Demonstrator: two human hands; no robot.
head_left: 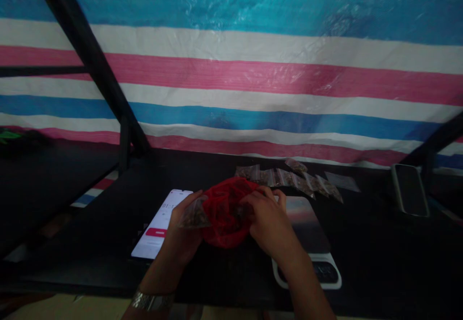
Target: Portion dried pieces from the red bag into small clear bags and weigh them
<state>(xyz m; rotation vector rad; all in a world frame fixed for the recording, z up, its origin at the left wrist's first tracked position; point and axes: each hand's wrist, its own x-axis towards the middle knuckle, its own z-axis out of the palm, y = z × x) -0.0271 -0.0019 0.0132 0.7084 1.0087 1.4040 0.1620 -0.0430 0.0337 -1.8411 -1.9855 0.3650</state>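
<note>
A thin red plastic bag [224, 223] with dark contents is held above the black table, between my two hands. My left hand [183, 231] is closed around a small clear zip bag [195, 213] of brownish bits, pressed against the red bag's left side. My right hand [269, 219] has its fingers bent at the red bag's right edge; the fingertips are partly hidden in its folds. Just under my right forearm lies a white kitchen scale [307, 228] with a dark display. A lit phone [154, 233] showing a timer lies beside my left hand.
Several filled small zip bags [285, 178] lie in a row behind the scale, with a flat clear bag [342, 181] at their right end. Another phone [410, 190] rests at the right. Dark metal bars [97, 79] slant before a striped plastic sheet [253, 79].
</note>
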